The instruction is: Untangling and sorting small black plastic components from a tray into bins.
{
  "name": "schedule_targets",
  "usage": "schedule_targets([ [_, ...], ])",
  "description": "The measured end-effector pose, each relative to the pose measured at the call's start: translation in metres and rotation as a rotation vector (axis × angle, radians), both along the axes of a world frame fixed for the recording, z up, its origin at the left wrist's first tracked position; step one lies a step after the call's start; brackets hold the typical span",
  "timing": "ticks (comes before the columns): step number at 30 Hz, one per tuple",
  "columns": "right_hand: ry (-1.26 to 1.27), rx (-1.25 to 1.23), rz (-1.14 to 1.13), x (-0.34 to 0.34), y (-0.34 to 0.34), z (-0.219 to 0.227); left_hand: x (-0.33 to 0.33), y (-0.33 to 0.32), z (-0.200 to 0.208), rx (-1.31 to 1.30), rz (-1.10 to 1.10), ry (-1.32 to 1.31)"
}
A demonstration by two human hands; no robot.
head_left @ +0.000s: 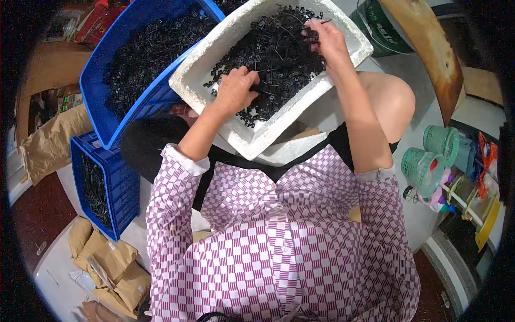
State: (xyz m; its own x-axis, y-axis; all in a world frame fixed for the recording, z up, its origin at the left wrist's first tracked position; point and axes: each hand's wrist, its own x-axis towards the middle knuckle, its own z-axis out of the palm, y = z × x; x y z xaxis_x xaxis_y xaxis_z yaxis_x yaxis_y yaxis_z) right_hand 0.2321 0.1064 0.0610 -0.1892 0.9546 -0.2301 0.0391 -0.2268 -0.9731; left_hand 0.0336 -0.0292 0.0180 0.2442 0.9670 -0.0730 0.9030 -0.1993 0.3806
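Note:
A white foam box (pixel 186 80) rests tilted over my lap, holding a heap of small black parts (pixel 276 59), some with thin stems. At its far right corner, my right hand (pixel 328 42) is closed with fingertips pinched round a few of these black parts; a thin dark stem juts out by the fingers. My left hand (pixel 235 90) lies low over the left side of the heap, its fingers curled down into it. The fingertips are partly hidden, so what they grip, if anything, does not show.
Left of the box stands a large blue crate (pixel 96 72) heaped with similar black parts. A smaller blue crate (pixel 115 193) lies below it, near brown paper packages (pixel 115 257). To the right are a dark green bucket (pixel 378 32), a curved wooden board (pixel 437 48) and green baskets (pixel 421 166).

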Motion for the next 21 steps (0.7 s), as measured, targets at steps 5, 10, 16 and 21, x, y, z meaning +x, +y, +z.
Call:
schedule_targets([
  [5, 0.190, -0.211, 0.077, 0.001, -0.007, 0.013, 0.000, 0.002, 0.003, -0.001, 0.010, 0.050],
  [10, 0.170, -0.088, 0.174, -0.010, -0.016, 0.016, 0.027, 0.018, 0.050, -0.293, 0.325, -0.725],
  [16, -0.538, 0.920, 0.293, -0.041, -0.048, 0.042, 0.043, 0.021, 0.078, -0.309, 0.544, -1.915],
  [21, -0.616, 1.019, 0.401, -0.050, -0.052, 0.055, 0.044, 0.022, 0.083, -0.259, 0.794, -1.830],
])
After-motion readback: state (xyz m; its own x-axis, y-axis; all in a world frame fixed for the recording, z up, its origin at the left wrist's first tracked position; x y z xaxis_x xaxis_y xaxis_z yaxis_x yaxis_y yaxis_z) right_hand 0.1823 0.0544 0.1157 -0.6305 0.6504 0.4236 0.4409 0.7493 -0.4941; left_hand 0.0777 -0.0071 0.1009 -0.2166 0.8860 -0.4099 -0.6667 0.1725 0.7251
